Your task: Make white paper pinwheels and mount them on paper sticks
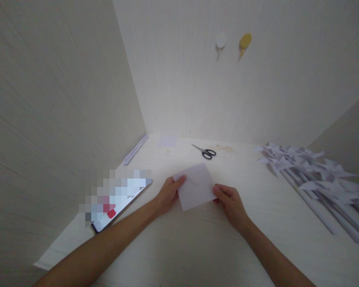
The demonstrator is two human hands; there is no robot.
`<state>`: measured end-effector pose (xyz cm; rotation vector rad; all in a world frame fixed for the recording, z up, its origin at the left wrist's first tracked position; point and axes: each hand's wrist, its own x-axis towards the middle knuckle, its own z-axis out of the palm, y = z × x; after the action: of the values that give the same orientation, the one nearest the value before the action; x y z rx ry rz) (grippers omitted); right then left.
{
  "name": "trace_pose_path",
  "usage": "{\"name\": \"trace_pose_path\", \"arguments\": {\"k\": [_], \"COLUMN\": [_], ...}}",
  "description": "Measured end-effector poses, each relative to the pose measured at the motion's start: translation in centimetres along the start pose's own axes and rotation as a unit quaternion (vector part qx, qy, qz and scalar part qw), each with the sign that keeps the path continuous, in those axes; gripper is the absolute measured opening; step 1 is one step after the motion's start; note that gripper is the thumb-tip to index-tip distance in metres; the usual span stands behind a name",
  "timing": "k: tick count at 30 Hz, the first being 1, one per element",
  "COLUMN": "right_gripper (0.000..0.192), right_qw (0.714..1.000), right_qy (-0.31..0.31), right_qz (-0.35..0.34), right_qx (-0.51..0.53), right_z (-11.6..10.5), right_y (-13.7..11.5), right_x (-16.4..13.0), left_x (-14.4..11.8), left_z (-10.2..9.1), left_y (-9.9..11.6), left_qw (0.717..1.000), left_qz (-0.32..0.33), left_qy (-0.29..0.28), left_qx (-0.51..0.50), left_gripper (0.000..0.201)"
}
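Note:
Between my two hands a square sheet of white paper (196, 189) is held up over the table, slightly tilted. My left hand (170, 193) pinches its left edge, thumb on top. On the opposite edge my right hand (227, 199) has thumb and fingers closed on the paper. Just beyond the sheet lies a pair of scissors (206, 152) with black handles, blades pointing to the far left. Another small piece of paper (168, 141) rests flat near the back wall.
A phone (122, 205), its screen lit and partly blurred out, leans at the left. Folded paper strips (137, 149) lie along the left wall. Several paper pinwheels (320, 175) with rolled paper sticks are piled at the right. White (221, 41) and yellow hooks (245, 41) are on the back wall.

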<state>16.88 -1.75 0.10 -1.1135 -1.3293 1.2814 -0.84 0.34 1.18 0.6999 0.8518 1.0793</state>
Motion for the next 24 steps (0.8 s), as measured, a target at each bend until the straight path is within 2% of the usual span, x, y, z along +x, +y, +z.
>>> {"name": "trace_pose_path", "arguments": {"k": [6,15,24], "right_gripper": [0.030,0.032,0.033], "right_qw": [1.000,0.994,0.997], "right_qy": [-0.005,0.017,0.005], "right_qz": [-0.004,-0.043,-0.028], "right_qx": [0.000,-0.100,-0.073], "right_z": [0.15,0.50,0.61], "right_y": [-0.26,-0.72,-0.79], "right_x": [-0.07,-0.26,-0.37], "left_x": [-0.04,-0.46,-0.22], "left_z": [0.03,0.19,-0.19], "left_y": [0.07,0.08,-0.63], "left_qw": [1.000,0.999,0.990], "left_qz": [0.003,0.020,0.060], "left_qy": [0.005,-0.014,0.034], "left_qx": [0.000,0.044,0.123], "left_gripper": [0.020,0.032,0.032]}}
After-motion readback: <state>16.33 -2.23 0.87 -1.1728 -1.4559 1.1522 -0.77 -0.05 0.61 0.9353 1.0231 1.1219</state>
